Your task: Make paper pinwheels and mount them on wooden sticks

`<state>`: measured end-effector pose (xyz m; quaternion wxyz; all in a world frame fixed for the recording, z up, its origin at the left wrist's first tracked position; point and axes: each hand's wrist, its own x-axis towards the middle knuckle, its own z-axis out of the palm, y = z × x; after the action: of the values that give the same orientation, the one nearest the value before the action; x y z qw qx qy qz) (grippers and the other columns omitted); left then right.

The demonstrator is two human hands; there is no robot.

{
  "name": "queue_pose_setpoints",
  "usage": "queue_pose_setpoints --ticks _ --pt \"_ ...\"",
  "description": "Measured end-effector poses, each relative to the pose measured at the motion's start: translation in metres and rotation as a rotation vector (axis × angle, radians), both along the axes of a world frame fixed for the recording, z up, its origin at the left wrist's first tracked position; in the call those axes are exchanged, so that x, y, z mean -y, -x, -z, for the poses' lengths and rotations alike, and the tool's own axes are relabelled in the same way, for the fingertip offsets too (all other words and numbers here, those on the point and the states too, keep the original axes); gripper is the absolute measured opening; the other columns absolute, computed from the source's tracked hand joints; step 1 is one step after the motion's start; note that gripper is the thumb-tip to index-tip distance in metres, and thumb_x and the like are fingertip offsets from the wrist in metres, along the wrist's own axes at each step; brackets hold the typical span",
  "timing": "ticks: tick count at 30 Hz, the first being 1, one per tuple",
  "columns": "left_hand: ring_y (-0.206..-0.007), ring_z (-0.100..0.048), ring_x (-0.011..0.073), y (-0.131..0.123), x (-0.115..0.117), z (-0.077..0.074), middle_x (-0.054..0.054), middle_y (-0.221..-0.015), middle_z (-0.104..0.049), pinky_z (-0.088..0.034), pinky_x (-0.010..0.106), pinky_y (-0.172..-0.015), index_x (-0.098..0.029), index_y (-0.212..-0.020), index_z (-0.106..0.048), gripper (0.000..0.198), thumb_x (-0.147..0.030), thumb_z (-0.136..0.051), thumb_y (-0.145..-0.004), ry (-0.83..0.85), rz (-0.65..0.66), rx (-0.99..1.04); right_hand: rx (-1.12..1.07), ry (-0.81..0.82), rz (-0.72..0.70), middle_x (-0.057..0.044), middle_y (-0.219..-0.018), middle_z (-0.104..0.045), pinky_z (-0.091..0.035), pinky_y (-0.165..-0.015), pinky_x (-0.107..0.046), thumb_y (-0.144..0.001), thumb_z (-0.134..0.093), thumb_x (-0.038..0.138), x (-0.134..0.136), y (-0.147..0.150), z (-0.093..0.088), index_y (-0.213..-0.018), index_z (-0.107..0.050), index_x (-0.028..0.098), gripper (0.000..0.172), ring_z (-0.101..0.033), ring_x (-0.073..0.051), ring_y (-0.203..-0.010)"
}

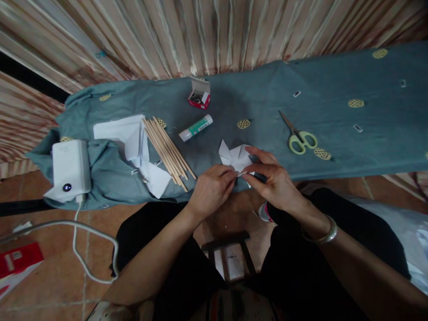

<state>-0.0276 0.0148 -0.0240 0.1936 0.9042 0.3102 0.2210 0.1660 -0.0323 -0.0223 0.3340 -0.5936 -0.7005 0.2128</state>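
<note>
At a bench draped in pineapple-print cloth, a white paper pinwheel is pinched in both hands.
Toward the left, loose white paper sheets are partly covered by a bundle of wooden sticks, and a white power bank is set near the end. At the near edge, the lower middle of the paper pinwheel is gripped by the left hand and its right side by the right hand, fingertips close together. Green-handled scissors are laid to the right; a glue stick and an open red box of small metal pieces are placed beyond.
</note>
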Motion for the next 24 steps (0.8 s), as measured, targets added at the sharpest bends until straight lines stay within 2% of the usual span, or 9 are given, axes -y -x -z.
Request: queue_pose_setpoints --ticks 5,11,16,24 --pt "-0.089 -0.068 0.0173 0.0006 0.0017 0.0018 0.007 -0.097 -0.071 -0.058 0.033 -0.080 -0.015 -0.116 -0.061 0.022 -0.020 -0.052 -0.096 0.060 -0.025 0.041 0.012 -0.022 0.066 -0.010 -0.136 -0.060 -0.046 -0.103 -0.055 -0.087 -0.062 0.025 -0.0026 0.0056 0.0027 -0.084 -0.072 0.022 0.011 -0.055 -0.031 -0.124" --pt "-0.093 -0.068 0.0175 0.0019 0.0007 0.0055 0.008 -0.104 -0.072 -0.058 0.033 -0.083 -0.015 -0.109 -0.066 0.020 -0.017 -0.050 -0.096 0.042 0.034 0.066 0.028 -0.051 0.095 -0.011 -0.135 -0.060 -0.046 -0.103 -0.054 -0.086 -0.062 0.024 -0.0025 0.0084 0.0041 -0.087 -0.070 0.022 0.008 -0.055 -0.031 -0.124" --pt "-0.091 -0.066 0.0185 0.0013 -0.0009 0.0056 0.008 -0.099 -0.072 -0.057 0.033 -0.080 -0.014 -0.106 -0.068 0.020 -0.017 -0.052 -0.095 0.018 0.028 0.054 0.024 -0.063 0.115 -0.012 -0.132 -0.062 -0.046 -0.103 -0.053 -0.086 -0.063 0.023 -0.0012 0.0096 0.0027 -0.093 -0.068 0.021 0.009 -0.056 -0.031 -0.123" --pt "-0.093 -0.063 0.0193 0.0003 -0.0022 0.0049 0.007 -0.098 -0.070 -0.055 0.034 -0.081 -0.016 -0.104 -0.070 0.020 -0.016 -0.053 -0.094 0.043 0.011 0.036 0.077 -0.072 0.111 -0.012 -0.135 -0.060 -0.046 -0.103 -0.055 -0.089 -0.058 0.022 -0.0001 0.0100 0.0026 -0.089 -0.070 0.022 0.012 -0.055 -0.032 -0.123"
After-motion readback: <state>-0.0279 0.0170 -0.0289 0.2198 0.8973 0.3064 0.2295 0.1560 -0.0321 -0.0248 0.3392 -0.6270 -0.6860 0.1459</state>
